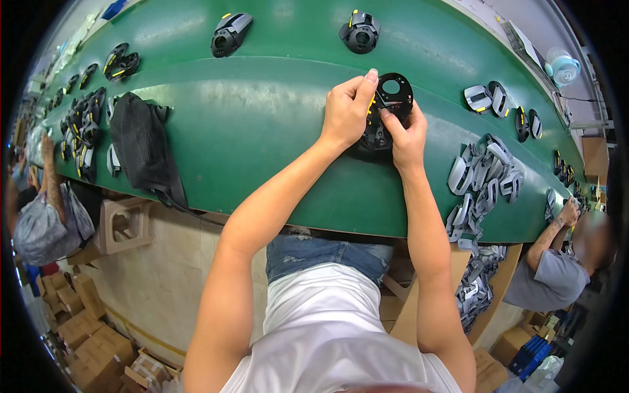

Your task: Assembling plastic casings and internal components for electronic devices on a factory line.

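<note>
Over the green table (262,124), a black plastic housing (397,84) with a round hole and yellow bits along one side is held between my two hands. My left hand (347,110) grips its left side, fingers curled and thumb pointing up. My right hand (407,136) closes round its right side, with the thumb pressed on the inner face. The fingers hide much of the housing's lower part. Farther back lie two grey-and-black housings, one (230,34) to the left and one (360,31) straight ahead.
Grey plastic shells (483,173) are heaped at right, above an open carton (488,288) of similar parts. At left lie a black mesh bag (139,141) and piled black housings (84,128). People sit at both sides; a plastic stool (124,226) stands at left.
</note>
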Motion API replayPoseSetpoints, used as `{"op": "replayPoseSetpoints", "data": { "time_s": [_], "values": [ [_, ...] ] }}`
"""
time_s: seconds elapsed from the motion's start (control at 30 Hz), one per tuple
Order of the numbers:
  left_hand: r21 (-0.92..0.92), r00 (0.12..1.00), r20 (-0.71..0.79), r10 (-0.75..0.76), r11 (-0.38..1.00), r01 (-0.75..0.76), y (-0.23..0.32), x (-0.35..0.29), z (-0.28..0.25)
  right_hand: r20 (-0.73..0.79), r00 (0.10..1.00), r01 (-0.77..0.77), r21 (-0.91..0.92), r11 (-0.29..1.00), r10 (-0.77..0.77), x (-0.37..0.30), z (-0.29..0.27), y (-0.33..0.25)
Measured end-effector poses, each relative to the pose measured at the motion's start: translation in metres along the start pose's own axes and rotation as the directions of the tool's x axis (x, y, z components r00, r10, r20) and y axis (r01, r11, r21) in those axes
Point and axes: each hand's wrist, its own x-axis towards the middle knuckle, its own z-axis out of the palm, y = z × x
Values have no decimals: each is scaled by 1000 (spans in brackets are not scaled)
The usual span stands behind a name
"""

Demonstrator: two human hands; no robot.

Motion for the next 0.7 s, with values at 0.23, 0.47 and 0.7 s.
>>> {"op": "replayPoseSetpoints", "data": {
  "time_s": [0.23,0.47,0.7],
  "values": [
    [-55,999,-11,31,998,-32,-1,-6,4,21,999,-44,61,997,43,-1,-1,-4],
    [-86,1000,-3,-17,996,17,3,4,-3,84,996,20,60,998,-25,1,0,1],
    [-184,984,42,-170,967,175,8,9,-7,152,987,-67,147,987,44,5,-7,-4]
  ]
}}
